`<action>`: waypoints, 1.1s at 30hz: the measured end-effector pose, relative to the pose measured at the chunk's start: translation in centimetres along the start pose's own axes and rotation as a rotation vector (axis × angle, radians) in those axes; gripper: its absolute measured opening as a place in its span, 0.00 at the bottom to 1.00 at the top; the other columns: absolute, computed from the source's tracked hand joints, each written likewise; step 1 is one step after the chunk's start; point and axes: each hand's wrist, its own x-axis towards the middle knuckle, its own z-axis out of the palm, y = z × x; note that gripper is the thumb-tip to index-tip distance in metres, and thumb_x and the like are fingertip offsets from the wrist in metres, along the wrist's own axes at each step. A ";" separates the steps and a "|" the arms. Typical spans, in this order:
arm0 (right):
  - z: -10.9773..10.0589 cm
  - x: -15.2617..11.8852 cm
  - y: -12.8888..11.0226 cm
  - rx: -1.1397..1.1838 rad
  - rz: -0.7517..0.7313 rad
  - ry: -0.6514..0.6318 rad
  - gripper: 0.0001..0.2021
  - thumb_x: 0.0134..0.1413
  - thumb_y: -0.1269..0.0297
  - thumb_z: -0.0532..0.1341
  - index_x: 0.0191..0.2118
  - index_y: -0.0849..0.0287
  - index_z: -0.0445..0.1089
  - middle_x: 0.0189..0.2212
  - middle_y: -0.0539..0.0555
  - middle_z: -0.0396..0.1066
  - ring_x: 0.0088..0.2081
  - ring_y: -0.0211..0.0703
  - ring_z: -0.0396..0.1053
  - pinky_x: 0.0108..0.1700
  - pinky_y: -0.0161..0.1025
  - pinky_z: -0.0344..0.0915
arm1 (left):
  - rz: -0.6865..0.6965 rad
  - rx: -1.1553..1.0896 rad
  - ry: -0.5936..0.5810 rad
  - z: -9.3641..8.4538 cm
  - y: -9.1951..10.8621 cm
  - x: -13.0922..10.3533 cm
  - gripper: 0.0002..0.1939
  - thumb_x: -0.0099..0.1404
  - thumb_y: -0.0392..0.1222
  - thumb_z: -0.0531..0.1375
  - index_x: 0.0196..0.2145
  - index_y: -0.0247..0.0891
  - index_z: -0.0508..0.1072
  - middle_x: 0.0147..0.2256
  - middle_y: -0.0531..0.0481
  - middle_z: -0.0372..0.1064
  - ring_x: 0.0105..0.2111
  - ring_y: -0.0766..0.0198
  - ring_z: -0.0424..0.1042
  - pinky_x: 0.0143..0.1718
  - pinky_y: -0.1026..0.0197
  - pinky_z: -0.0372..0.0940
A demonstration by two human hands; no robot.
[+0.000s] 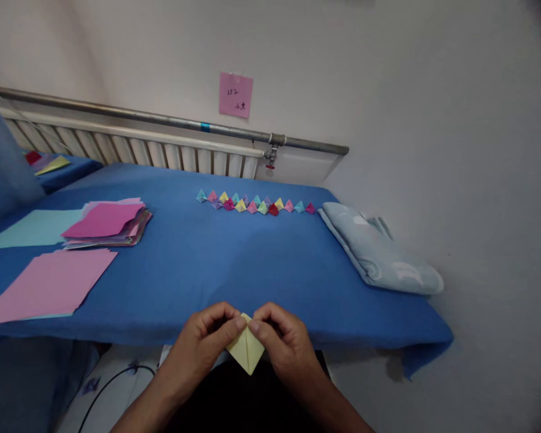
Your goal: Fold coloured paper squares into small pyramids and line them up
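The left hand and the right hand meet at the near edge of the blue-covered table, both grasping one piece of folded yellow paper. The thumb and fingers of each hand pinch it near its top, one hand on either side, with the thumbs on the face toward the wearer. The paper is diamond-shaped, its lowest corner pointing down toward the wearer's dark clothing, and a crease or seam runs down its middle. Farther back on the cloth, small folded paper pieces in blue, pink, yellow, purple, green and red stand close together in two staggered rows. To their right, just beside the end of the rows, lies a folded pale blue-green cloth with white patterning. On the left side of the table, a bright magenta sheet tops a stack of coloured paper, with light blue paper next to it; nearer the front edge is a stack of pink paper. A white radiator runs behind the table, below a metal pipe. Above the pipe, a pink note is fixed to the wall; its handwriting is small, but the top line seems to read "252".
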 end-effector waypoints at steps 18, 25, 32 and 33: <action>0.0 0.3 0.2 0.243 0.302 -0.204 0.11 0.47 0.55 0.60 0.28 0.59 0.66 0.21 0.46 0.63 0.23 0.33 0.58 0.27 0.32 0.55 | 0.020 -0.019 0.103 0.1 0.4 0.2 0.17 0.58 0.54 0.59 0.23 0.37 0.67 0.20 0.58 0.58 0.22 0.70 0.57 0.24 0.67 0.54; 0.5 0.4 0.9 0.237 0.381 -0.243 0.14 0.47 0.54 0.59 0.29 0.62 0.69 0.18 0.46 0.64 0.19 0.31 0.58 0.24 0.32 0.54 | 0.027 -0.062 0.181 0.4 0.5 0.4 0.17 0.56 0.54 0.60 0.22 0.37 0.68 0.21 0.55 0.62 0.23 0.68 0.61 0.26 0.65 0.58; 0.8 0.4 1.6 0.309 0.405 -0.257 0.15 0.47 0.53 0.60 0.29 0.62 0.68 0.21 0.47 0.66 0.19 0.29 0.59 0.21 0.30 0.54 | 0.060 -0.042 0.257 0.3 -0.7 0.8 0.17 0.57 0.55 0.60 0.23 0.37 0.68 0.21 0.56 0.61 0.23 0.68 0.59 0.26 0.66 0.56; 0.8 0.4 1.6 0.305 0.412 -0.251 0.14 0.47 0.53 0.60 0.29 0.61 0.68 0.20 0.46 0.66 0.19 0.29 0.59 0.21 0.29 0.54 | 0.066 -0.043 0.272 0.3 -0.9 0.9 0.17 0.57 0.55 0.60 0.23 0.37 0.68 0.21 0.56 0.60 0.23 0.68 0.59 0.26 0.66 0.56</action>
